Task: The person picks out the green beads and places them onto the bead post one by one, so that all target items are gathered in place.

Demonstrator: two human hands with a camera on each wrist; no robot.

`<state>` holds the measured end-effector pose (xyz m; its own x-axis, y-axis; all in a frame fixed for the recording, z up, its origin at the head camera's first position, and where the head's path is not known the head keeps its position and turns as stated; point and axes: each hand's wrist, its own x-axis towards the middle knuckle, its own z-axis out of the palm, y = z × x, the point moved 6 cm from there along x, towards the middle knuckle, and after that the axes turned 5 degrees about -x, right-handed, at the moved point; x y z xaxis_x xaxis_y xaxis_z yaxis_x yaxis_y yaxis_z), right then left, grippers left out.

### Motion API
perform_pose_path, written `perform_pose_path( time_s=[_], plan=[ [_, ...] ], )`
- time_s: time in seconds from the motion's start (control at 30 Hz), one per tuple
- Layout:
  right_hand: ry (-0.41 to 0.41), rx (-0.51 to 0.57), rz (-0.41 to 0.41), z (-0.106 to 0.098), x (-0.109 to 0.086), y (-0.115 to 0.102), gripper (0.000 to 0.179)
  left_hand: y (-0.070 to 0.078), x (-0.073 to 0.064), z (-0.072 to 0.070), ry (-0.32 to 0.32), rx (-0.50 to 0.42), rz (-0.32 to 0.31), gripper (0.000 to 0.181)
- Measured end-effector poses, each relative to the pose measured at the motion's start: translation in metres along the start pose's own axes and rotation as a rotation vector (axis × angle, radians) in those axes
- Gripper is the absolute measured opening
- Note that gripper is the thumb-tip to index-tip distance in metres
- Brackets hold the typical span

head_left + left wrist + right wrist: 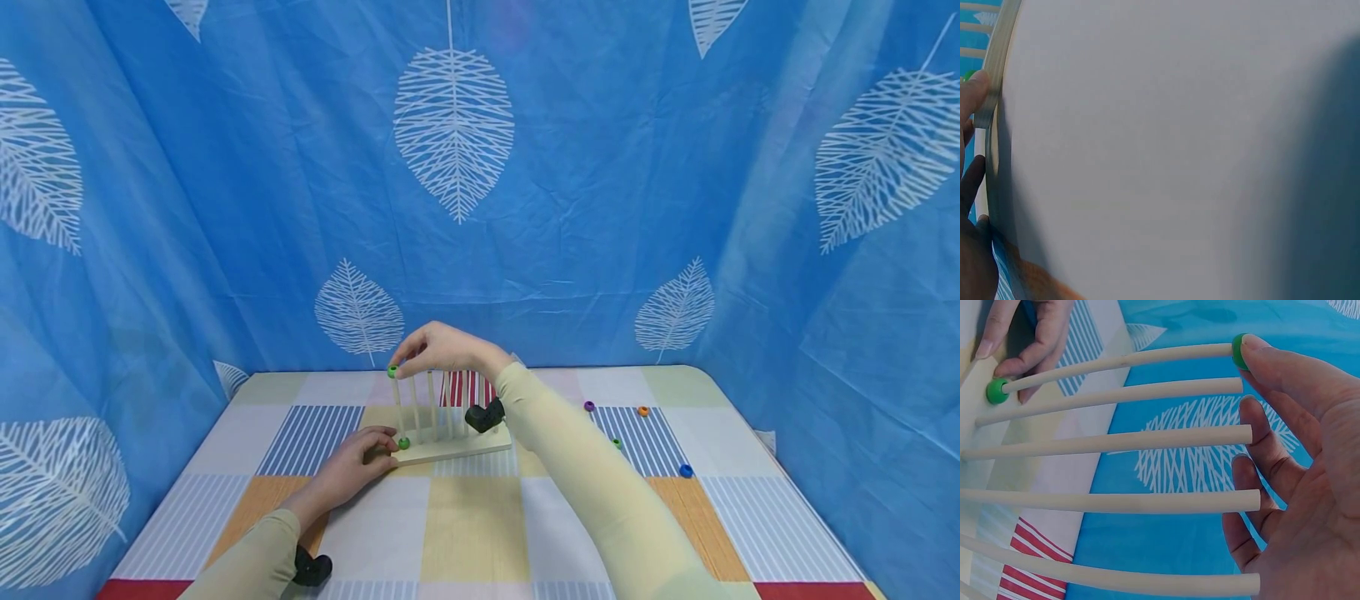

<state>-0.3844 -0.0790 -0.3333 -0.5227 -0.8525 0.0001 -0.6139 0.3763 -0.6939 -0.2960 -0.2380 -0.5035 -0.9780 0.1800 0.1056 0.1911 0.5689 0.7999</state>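
Note:
A pale wooden peg board (461, 447) with a row of upright pegs lies on the table. My right hand (445, 347) pinches a green bead (1240, 352) between thumb and index finger at the tip of the leftmost peg (1129, 361). Its other fingers spread loosely behind the neighbouring peg tips. Low on that same peg, a second green bead (404, 443) sits at the base. My left hand (348, 467) grips the left end of the board, its thumb on the front edge in the left wrist view and other fingers beside the lower bead.
Several loose beads lie on the right of the patchwork cloth: purple (589, 406), orange (643, 411), green (617, 443) and blue (686, 471). A blue leaf-print curtain (570, 208) surrounds the table at the back and sides.

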Motion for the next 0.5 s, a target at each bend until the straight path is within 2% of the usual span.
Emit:
perform_pose_path(
  time_s=[0.3, 0.5],
  plan=[
    [0.006, -0.002, -0.004, 0.000, -0.001, 0.001, 0.027, -0.001, 0.000, 0.001, -0.005, 0.005, -0.027, 0.011],
    [0.049, 0.010, -0.012, -0.010, -0.013, 0.002, 0.025, -0.001, 0.000, 0.001, -0.003, 0.001, -0.038, 0.011]
  ],
)
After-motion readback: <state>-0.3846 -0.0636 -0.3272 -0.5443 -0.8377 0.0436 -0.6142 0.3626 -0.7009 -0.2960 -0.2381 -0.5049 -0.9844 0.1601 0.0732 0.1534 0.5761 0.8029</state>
